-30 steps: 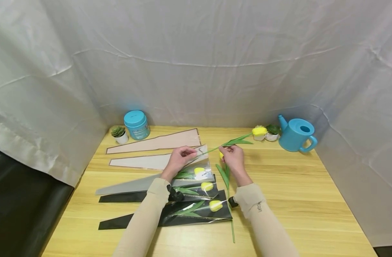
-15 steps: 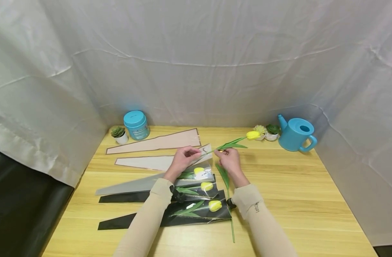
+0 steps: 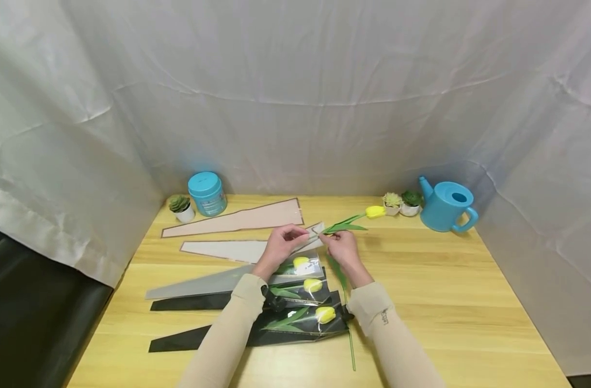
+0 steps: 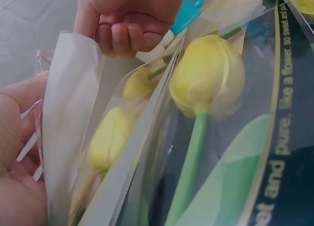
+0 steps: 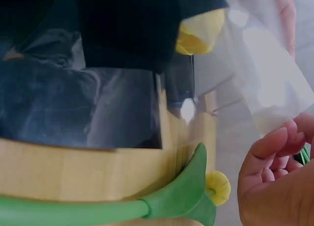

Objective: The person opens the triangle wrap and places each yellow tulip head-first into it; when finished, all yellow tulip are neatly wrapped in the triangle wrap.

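My left hand (image 3: 283,245) holds the open end of a white flower sleeve (image 3: 222,248), lifted off the table; the left wrist view shows the fingers along the edge of the white sleeve (image 4: 73,103). At the sleeve's mouth, my right hand (image 3: 343,248) pinches the stem of a yellow tulip (image 3: 375,212) with green leaves. The tulip's head points away to the right, and its lower stem runs into the sleeve. In the right wrist view my right hand (image 5: 279,172) is at the sleeve's edge. Under the right wrist lies another tulip (image 3: 352,345), its head hidden.
Nearer me lie a grey sleeve (image 3: 198,283) and two black sleeves (image 3: 179,339), each with a yellow tulip. A pink sleeve (image 3: 237,218) lies behind. Along the back stand a blue jar (image 3: 207,194), small potted succulents (image 3: 181,208) and a blue watering can (image 3: 445,207).
The held tulip has moved left and toward me, its stem going further into the white sleeve. The white sleeve and left hand have shifted slightly right. The right hand has slid left toward the mouth.
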